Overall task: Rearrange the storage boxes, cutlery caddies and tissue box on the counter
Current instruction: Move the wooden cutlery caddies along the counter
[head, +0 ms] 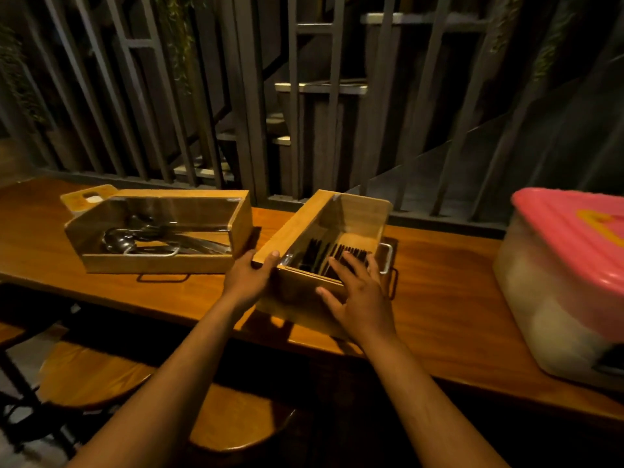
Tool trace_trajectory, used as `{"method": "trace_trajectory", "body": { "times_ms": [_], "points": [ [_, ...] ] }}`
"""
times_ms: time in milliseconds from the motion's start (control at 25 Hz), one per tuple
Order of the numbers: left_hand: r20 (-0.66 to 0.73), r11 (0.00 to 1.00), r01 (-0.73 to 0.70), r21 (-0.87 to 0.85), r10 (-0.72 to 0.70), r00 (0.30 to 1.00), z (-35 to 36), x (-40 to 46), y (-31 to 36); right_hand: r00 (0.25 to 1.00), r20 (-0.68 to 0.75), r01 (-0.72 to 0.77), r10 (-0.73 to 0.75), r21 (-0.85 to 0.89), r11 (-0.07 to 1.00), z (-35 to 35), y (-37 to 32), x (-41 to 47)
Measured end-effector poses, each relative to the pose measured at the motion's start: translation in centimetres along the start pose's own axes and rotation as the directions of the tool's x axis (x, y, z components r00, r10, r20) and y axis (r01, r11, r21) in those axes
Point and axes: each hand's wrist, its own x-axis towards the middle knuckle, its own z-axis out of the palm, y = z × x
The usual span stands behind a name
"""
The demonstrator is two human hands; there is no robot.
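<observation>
- The wooden cutlery caddy (324, 244) sits near the middle of the counter (439, 292), skewed: its long axis runs from about 7 o'clock at the near corner to 1 o'clock at the far end, with a clear cover over the top and dark-handled cutlery (337, 258) lying lengthwise inside.
- A metal handle (387, 258) shows on its 3 o'clock side.
- The left hand (248, 278) grips the near left corner, thumb hooked over the top edge and the fingers wrapped down the outer wall (a firm clasp, not a pinch).
- The right hand (358, 295) lies palm-down over the near end, fingers spread wide; the fingertips rest on the cover above the cutlery, closed on nothing.
- Both forearms reach up from 6 o'clock, bare, converging on the caddy.
- At 9 o'clock, just beside it, a second caddy (158, 231) lies with its long axis parallel to the counter edge, holding metal ladles (135, 236).
- At 3 o'clock, well apart, stands a translucent storage box (553, 298) with a pink lid (567, 231).
- Wooden stools (91, 373) sit below the counter at 7 o'clock.
</observation>
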Motion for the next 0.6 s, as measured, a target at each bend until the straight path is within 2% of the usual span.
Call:
{"method": "trace_trajectory", "body": {
  "times_ms": [120,320,600],
  "points": [
    [0.024,0.999,-0.038,-0.021,0.038,0.999,1.3,-1.6,0.5,0.999,-0.040,-0.021,0.021,0.000,1.000,-1.0,1.4,-1.2],
    [-0.025,0.991,-0.120,0.064,0.122,0.992,5.9,-4.8,2.1,0.990,-0.121,-0.070,0.072,0.020,0.997,-3.5,4.8,-3.5],
    [-0.052,0.990,-0.132,0.057,0.135,0.989,14.2,-9.2,6.1,0.979,-0.187,-0.083,0.078,-0.018,0.996,-8.8,12.3,-6.8]
  ]
}}
